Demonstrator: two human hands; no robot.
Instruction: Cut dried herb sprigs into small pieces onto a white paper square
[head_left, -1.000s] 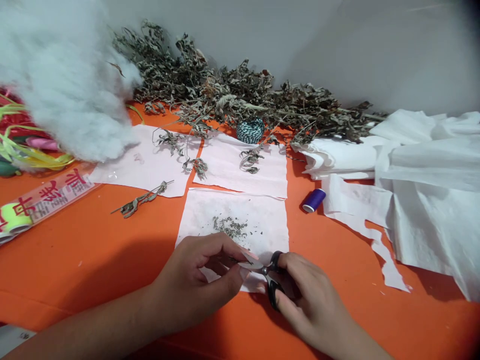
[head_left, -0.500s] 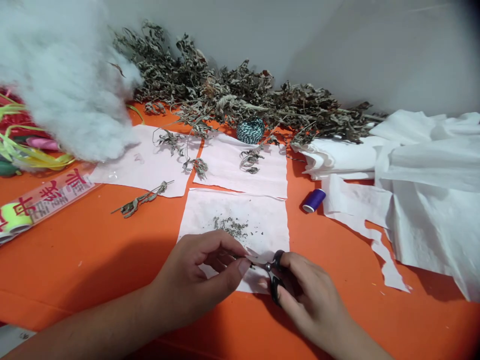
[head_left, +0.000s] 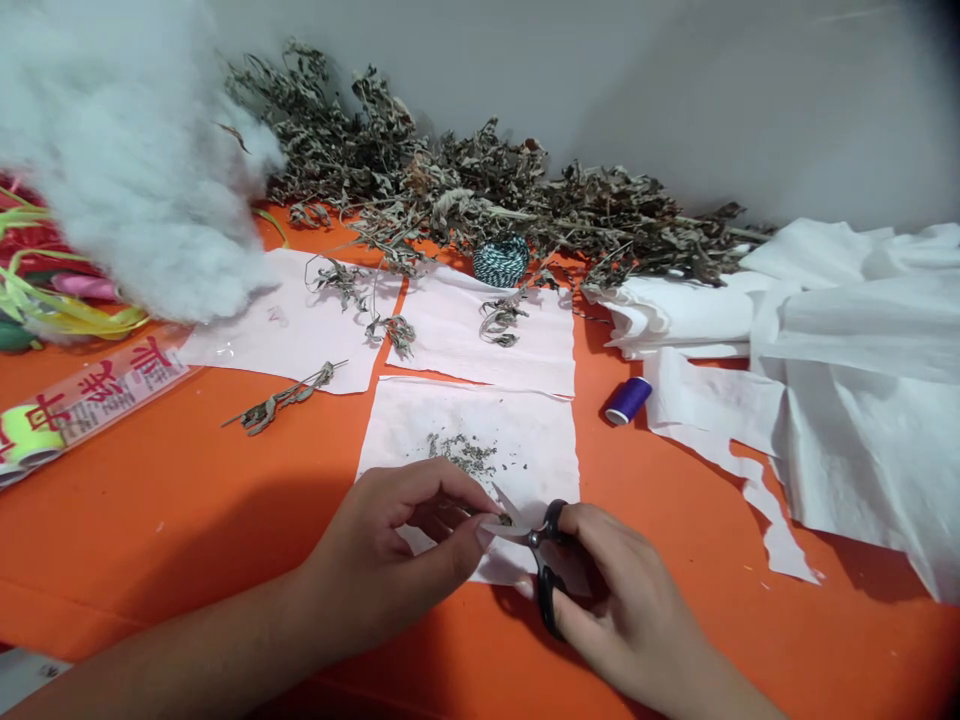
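My left hand (head_left: 427,555) pinches a small bit of dried leaf (head_left: 505,519) between thumb and fingers, most of it hidden by them. My right hand (head_left: 619,580) grips black-handled scissors (head_left: 535,539) by the loops. Their blades are spread around the leaf tip, close to my left fingertips. Under both hands lies a white paper sheet (head_left: 540,420) carrying a small heap of cut leaf bits (head_left: 465,455). Left of that sheet a dried sprig (head_left: 285,400) rests partly on another paper.
Dried leafy stalks (head_left: 465,180) line the wall. A string ball (head_left: 500,261) sits before them, a purple thread spool (head_left: 628,400) further right. White fluffy stuffing (head_left: 150,170) and a thread-spool pack (head_left: 90,400) are left; white papers (head_left: 847,400) spread at right on the orange table (head_left: 247,520).
The scissors' blades have opened wider, and my right thumb has shifted down with the lower loop. My left hand has barely moved.
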